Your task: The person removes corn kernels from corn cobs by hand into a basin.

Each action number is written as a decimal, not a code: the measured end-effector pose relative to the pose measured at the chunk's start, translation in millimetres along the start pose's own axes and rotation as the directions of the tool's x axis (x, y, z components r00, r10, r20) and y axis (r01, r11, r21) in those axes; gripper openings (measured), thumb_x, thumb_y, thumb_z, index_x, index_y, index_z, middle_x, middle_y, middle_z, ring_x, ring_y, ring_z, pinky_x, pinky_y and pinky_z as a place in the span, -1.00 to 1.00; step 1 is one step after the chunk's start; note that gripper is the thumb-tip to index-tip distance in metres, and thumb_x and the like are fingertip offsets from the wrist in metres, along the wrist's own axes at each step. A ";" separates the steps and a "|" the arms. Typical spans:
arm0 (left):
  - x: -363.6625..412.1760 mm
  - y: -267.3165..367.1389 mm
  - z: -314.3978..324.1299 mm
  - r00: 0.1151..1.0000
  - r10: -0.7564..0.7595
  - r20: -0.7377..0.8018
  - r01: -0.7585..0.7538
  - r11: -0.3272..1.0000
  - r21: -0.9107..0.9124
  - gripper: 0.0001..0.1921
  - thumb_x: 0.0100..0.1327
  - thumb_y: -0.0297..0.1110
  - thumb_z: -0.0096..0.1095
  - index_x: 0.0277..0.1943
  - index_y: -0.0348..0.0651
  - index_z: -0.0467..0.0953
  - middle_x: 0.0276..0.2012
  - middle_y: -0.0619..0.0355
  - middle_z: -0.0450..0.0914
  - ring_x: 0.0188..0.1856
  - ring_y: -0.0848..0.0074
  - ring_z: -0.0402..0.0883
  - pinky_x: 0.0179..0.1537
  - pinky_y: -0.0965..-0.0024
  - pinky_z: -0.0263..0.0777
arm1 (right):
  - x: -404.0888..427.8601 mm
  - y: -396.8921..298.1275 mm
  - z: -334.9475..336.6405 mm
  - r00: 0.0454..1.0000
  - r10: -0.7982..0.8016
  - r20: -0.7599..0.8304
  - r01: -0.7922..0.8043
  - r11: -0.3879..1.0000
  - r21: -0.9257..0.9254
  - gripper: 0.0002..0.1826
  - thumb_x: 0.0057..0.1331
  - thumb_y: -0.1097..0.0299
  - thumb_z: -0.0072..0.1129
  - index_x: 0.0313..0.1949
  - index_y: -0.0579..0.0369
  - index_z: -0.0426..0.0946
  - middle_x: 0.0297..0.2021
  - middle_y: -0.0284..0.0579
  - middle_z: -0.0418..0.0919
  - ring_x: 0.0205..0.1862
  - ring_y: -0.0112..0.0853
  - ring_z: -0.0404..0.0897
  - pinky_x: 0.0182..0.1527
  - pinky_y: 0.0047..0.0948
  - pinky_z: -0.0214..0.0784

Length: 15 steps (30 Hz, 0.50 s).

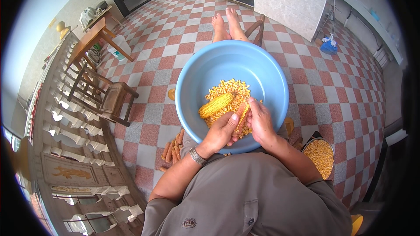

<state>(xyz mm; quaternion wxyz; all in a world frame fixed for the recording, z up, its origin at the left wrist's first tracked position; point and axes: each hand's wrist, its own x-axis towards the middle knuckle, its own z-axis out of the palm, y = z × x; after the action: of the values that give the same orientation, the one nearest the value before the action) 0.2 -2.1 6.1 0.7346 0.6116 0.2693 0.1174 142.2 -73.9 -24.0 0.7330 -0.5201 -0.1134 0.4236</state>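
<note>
A blue plastic basin (pixel 210 59) rests on my lap, with loose yellow corn kernels (pixel 229 87) heaped on its bottom. Over the basin, my left hand (pixel 223 127) grips the lower end of a partly shelled corn cob (pixel 241 114). My right hand (pixel 261 119) holds the same cob from the right, its thumb near the upper end. Rows of kernels remain along one side of the cob; the rest is bare and reddish. A full ear of corn (pixel 216 105) lies on the kernels, left of the held cob. Some fingers of both hands are hidden.
Bare cobs (pixel 172 150) are piled on the tiled floor at my left. A container of kernels (pixel 319 158) stands at my right. A wooden chair (pixel 115 100) and a baluster railing (pixel 75 131) are to the left; a blue mop (pixel 328 46) is farther right.
</note>
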 end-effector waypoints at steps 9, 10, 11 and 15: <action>2.7 -8.5 1.1 0.978 0.200 0.054 -0.207 0.956 0.206 -0.58 0.50 0.03 0.02 -0.05 -0.25 0.38 -0.54 0.26 0.41 -0.56 0.69 0.37 -0.55 0.59 0.28 | 4.0 5.7 0.4 0.999 -0.033 0.002 0.033 0.998 0.047 -0.68 0.49 0.05 0.08 -0.28 0.04 0.49 -0.50 -0.41 0.41 -0.54 -0.66 0.38 -0.55 -0.61 0.20; 3.2 -11.2 0.0 0.978 0.200 0.058 -0.208 0.956 0.205 -0.60 0.52 0.03 -0.01 -0.08 -0.23 0.37 -0.54 0.26 0.41 -0.56 0.68 0.36 -0.55 0.58 0.27 | 3.8 5.3 0.9 1.000 -0.029 0.001 0.029 0.999 0.046 -0.68 0.49 0.05 0.08 -0.28 0.04 0.49 -0.51 -0.42 0.40 -0.55 -0.66 0.36 -0.56 -0.61 0.18; 3.3 -12.4 -0.7 0.978 0.201 0.062 -0.209 0.956 0.204 -0.61 0.53 0.02 -0.04 -0.12 -0.21 0.36 -0.55 0.26 0.41 -0.57 0.67 0.35 -0.55 0.57 0.26 | 3.4 4.6 0.9 1.000 -0.028 0.002 0.028 0.999 0.046 -0.68 0.49 0.05 0.08 -0.28 0.04 0.49 -0.51 -0.42 0.40 -0.55 -0.66 0.36 -0.56 -0.61 0.18; 1.1 -5.9 -0.6 0.991 0.117 0.067 -0.124 0.986 0.112 -0.61 0.55 0.03 -0.10 -0.17 -0.18 0.35 -0.55 0.25 0.41 -0.57 0.66 0.36 -0.56 0.57 0.26 | 3.0 4.7 0.9 1.000 -0.020 -0.009 0.020 0.999 0.027 -0.69 0.49 0.06 0.08 -0.30 0.01 0.49 -0.55 -0.45 0.37 -0.59 -0.69 0.28 -0.59 -0.62 0.10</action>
<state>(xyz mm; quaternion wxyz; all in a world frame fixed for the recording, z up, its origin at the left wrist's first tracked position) -0.1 -2.4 0.1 0.6970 0.6719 0.2158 0.1274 141.2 -70.6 -28.5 0.7446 -0.5109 -0.1097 0.4153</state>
